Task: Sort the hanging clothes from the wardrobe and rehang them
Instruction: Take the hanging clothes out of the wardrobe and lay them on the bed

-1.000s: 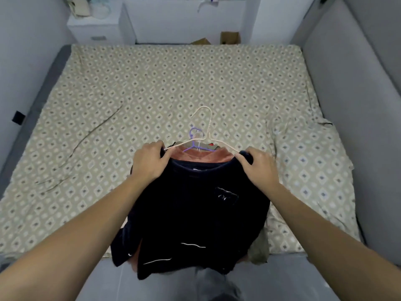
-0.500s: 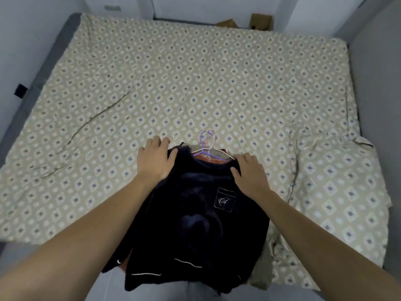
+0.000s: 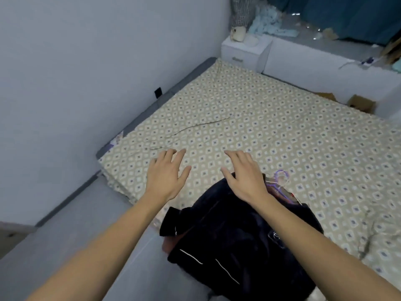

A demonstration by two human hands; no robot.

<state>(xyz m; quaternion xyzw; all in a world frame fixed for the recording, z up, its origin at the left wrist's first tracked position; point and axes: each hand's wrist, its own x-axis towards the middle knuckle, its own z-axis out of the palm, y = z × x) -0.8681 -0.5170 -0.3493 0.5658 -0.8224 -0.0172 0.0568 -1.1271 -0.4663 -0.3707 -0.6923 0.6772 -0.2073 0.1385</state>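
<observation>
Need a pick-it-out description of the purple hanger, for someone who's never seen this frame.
Start at the patterned bed sheet, then go to the pile of clothes topped by a dark navy garment at its near edge. The purple hanger pokes out at the pile's far end, beside the right hand; a paler hanger overlaps it.

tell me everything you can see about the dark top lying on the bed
The dark navy top looks soft, like fleece, with thin white piping near its hem and a small pale emblem on the chest. It lies crumpled on the near edge of the patterned bedsheet, on top of a reddish garment, with a purple hanger and a pale one at the neck. The right hand hovers open over its shoulder; contact is unclear.
</observation>
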